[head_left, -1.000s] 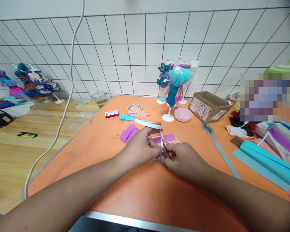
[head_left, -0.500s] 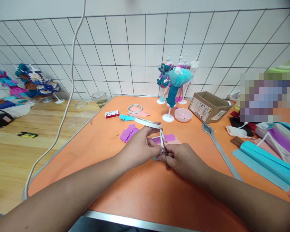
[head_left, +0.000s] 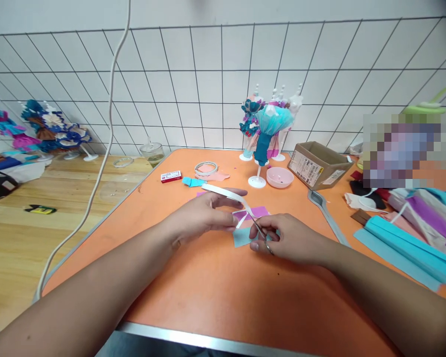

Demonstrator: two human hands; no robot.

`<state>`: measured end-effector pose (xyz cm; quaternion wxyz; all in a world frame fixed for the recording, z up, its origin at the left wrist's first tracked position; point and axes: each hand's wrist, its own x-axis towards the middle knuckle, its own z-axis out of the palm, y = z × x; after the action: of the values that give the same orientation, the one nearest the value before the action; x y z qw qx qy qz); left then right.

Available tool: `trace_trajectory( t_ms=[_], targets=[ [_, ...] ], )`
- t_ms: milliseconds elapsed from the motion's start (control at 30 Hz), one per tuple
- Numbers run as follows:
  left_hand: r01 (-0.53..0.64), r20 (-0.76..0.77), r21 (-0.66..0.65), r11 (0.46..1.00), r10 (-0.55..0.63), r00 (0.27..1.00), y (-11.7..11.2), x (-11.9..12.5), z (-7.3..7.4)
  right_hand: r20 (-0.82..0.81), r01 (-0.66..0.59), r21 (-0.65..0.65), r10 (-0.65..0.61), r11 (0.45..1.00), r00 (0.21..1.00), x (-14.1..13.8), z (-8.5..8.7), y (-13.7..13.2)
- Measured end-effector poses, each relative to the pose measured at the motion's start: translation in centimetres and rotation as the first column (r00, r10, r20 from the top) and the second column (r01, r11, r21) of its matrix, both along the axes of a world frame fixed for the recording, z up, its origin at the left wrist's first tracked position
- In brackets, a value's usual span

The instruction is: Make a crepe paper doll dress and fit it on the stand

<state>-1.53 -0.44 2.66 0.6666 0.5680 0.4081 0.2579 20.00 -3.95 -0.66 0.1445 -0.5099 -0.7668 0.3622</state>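
Note:
My left hand (head_left: 204,214) pinches a long white strip of tape (head_left: 223,193) that trails up and back over its fingers. My right hand (head_left: 288,238) is closed on small scissors (head_left: 260,230), whose blades point up-left at the strip's lower end. Under both hands, on the orange table (head_left: 208,292), lies a small light-blue paper piece (head_left: 241,237) beside purple and pink paper pieces (head_left: 258,212).
Behind stand paper-dressed doll stands (head_left: 265,131), a pink bowl (head_left: 279,176), a cardboard box (head_left: 315,163), a tape roll (head_left: 206,167) and a red-white small box (head_left: 171,176). Folded blue crepe paper (head_left: 405,248) lies right. A white cable (head_left: 96,163) hangs left over a wooden table (head_left: 29,233).
My hands have drawn slightly apart. The right hand with the scissors moved right and lower, uncovering the light-blue paper piece. The view shifted a little.

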Motion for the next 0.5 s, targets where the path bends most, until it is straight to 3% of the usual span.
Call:
trace_trajectory(
  t_ms=[133,300,400,500],
  targets=[
    [0.093,0.108,-0.092,0.991,-0.083,0.991,0.7,-0.7,0.3,-0.065,-0.060,-0.047,0.057,0.997,0.996,-0.3,0.3,-0.4],
    [0.071,-0.073,0.126,0.989,-0.062,0.995,1.0,-0.5,-0.6,-0.141,-0.167,-0.112,0.150,0.980,0.979,-0.6,0.4,-0.7],
    [0.048,-0.073,0.196,0.979,-0.034,0.997,0.9,-0.1,-0.8,-0.172,-0.202,-0.126,0.179,0.971,0.969,-0.6,0.4,-0.8],
    [-0.054,-0.061,0.257,0.965,0.072,0.996,1.2,-0.3,-0.7,-0.178,-0.279,-0.195,0.246,0.940,0.953,-0.6,0.3,-1.1]
  ],
)
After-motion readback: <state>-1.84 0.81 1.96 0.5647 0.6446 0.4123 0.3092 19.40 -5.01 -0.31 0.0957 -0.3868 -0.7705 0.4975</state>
